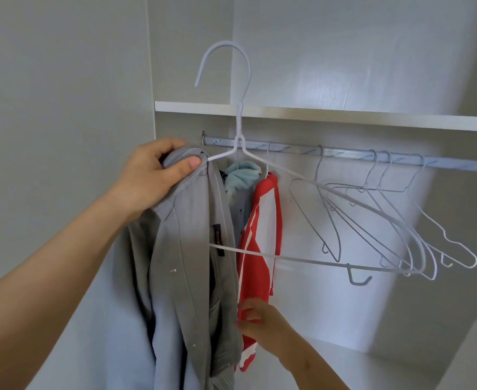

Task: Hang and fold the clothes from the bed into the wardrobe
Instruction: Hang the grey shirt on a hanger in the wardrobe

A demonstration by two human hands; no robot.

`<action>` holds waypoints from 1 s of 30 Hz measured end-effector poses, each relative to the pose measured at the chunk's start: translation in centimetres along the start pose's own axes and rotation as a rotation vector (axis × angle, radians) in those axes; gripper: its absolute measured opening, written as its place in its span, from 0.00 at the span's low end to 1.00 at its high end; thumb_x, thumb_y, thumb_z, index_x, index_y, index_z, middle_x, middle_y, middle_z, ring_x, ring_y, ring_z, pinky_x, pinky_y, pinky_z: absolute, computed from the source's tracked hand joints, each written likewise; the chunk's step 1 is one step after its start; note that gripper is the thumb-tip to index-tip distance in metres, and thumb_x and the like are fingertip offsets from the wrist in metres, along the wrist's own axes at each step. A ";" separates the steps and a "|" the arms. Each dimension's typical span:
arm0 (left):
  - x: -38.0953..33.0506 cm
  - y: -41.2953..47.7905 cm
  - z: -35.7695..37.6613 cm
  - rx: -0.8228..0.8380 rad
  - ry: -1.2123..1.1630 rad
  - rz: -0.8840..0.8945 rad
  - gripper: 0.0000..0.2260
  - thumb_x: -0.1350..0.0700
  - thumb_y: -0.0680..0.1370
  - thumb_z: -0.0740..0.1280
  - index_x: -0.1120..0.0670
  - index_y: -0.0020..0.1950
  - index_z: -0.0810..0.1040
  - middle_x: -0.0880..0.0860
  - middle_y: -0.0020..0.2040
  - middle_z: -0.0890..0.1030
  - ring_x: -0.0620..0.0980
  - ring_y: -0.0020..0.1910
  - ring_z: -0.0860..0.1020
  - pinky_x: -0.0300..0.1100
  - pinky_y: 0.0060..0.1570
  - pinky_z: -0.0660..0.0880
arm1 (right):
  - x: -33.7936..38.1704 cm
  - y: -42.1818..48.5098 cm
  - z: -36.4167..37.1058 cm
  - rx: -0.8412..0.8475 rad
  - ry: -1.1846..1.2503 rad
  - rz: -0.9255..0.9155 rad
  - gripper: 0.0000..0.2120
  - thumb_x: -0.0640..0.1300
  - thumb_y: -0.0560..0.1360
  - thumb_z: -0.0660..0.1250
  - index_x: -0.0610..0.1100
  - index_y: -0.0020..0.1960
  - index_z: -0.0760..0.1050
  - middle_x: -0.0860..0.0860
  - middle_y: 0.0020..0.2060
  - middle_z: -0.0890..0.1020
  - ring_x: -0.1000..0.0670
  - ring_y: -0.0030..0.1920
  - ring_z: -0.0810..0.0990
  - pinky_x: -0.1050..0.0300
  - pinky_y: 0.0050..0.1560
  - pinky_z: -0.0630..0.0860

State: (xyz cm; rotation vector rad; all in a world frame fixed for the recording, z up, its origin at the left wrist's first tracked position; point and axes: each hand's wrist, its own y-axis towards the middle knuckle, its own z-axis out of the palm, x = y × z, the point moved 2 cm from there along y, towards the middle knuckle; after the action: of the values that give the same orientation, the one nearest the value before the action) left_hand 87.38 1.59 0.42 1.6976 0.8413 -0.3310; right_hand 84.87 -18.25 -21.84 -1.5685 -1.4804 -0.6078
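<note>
- The left hand (153,175) is raised in front of the open white wardrobe (344,80), fingers and thumb pinched tight on the shoulder of a grey cotton garment with pale stitching (184,263), right where it sits over one end of a white wire hanger (238,130).
- That hanger is held up and tilted, its hook above the white shelf edge (344,118) and not on the silver metal rail (344,154); its far arm slopes down to the right, bare of cloth.
- The grey garment drapes straight down from the pinched shoulder, a dark label showing on its inside.
- The right hand (260,322) is low, at the garment's edge, fingers curled; it looks to be touching the cloth, though the blur keeps me from saying whether it grips.
- Behind hang a red-and-white striped top (262,235) and a pale blue fabric piece (240,173) on the rail.
- Further right, several empty wire hangers (386,215) dangle from the rail.
</note>
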 end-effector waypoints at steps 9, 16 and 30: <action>0.1 -0.6 -0.5 -0.016 -0.028 -0.020 0.07 0.59 0.75 0.68 0.46 0.43 0.77 0.45 0.41 0.79 0.33 0.36 0.76 0.27 0.39 0.72 | 1.0 -0.1 -0.9 -0.118 0.052 -0.092 0.05 0.42 0.78 0.61 0.44 0.47 0.75 0.45 0.50 0.79 0.44 0.55 0.78 0.49 0.62 0.74; 1.3 -1.1 -2.6 0.014 -0.017 -0.083 0.04 0.59 0.75 0.67 0.50 0.44 0.78 0.39 0.36 0.80 0.33 0.35 0.76 0.24 0.37 0.71 | 0.8 -1.3 -8.1 -0.286 0.206 -0.261 0.07 0.45 0.80 0.59 0.47 0.45 0.74 0.52 0.42 0.78 0.49 0.48 0.77 0.64 0.49 0.75; 3.2 -1.4 0.5 0.320 0.388 0.004 0.13 0.57 0.70 0.74 0.58 0.29 0.73 0.50 0.25 0.69 0.43 0.26 0.64 0.33 0.27 0.60 | 0.2 -4.6 -16.3 -0.294 0.142 -0.131 0.09 0.46 0.77 0.64 0.47 0.44 0.81 0.50 0.40 0.84 0.49 0.44 0.82 0.59 0.43 0.75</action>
State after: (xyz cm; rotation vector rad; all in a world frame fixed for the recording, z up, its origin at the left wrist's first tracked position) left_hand 88.80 2.41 -2.68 2.1019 1.1111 -0.1369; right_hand 83.89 -32.19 -12.28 -1.6167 -1.4426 -1.0307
